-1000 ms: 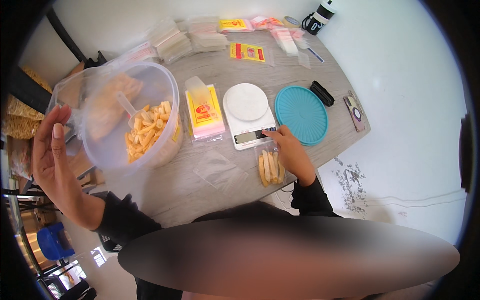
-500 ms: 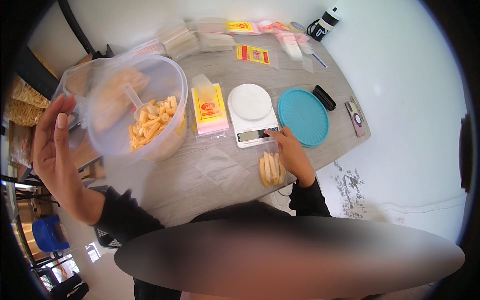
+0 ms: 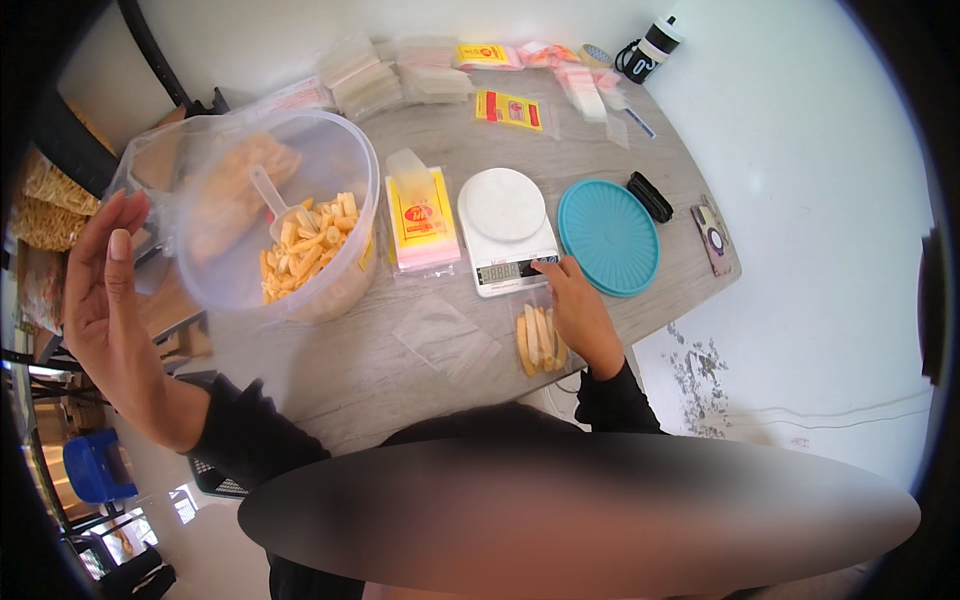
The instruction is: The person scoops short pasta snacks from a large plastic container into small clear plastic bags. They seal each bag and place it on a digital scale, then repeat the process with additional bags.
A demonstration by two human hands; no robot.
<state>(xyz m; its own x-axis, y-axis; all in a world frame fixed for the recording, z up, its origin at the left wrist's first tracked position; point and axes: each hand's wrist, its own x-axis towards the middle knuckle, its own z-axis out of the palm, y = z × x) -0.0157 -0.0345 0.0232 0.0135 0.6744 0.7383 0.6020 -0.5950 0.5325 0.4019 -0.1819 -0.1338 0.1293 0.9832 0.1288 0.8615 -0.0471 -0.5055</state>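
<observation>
My right hand (image 3: 585, 315) reaches over a white kitchen scale (image 3: 503, 205), its index finger on the buttons beside the display. Its other fingers curl at the top of a small clear plastic bag of pale yellow snack sticks (image 3: 538, 338) near the table edge. Raised at the left, my left hand (image 3: 115, 310) holds nothing, with its thumb and fingers apart. Next to it stands a large clear tub (image 3: 335, 290) partly filled with snack sticks (image 3: 310, 245), a clear scoop (image 3: 272, 200) resting in them. The scale's round plate bears nothing.
A flat clear bag (image 3: 445, 335) lies in front of the tub. A yellow-and-pink pack of bags (image 3: 423, 225) lies left of the scale, a teal lid (image 3: 610, 238) right of it. Bag stacks (image 3: 360, 80), a bottle (image 3: 650, 50), a black case (image 3: 650, 197) and a phone (image 3: 712, 240) lie farther out.
The scale's display, blank before, now shows dark segments. My right hand and the bag of snack sticks have shifted slightly left. My left hand stays nearly still.
</observation>
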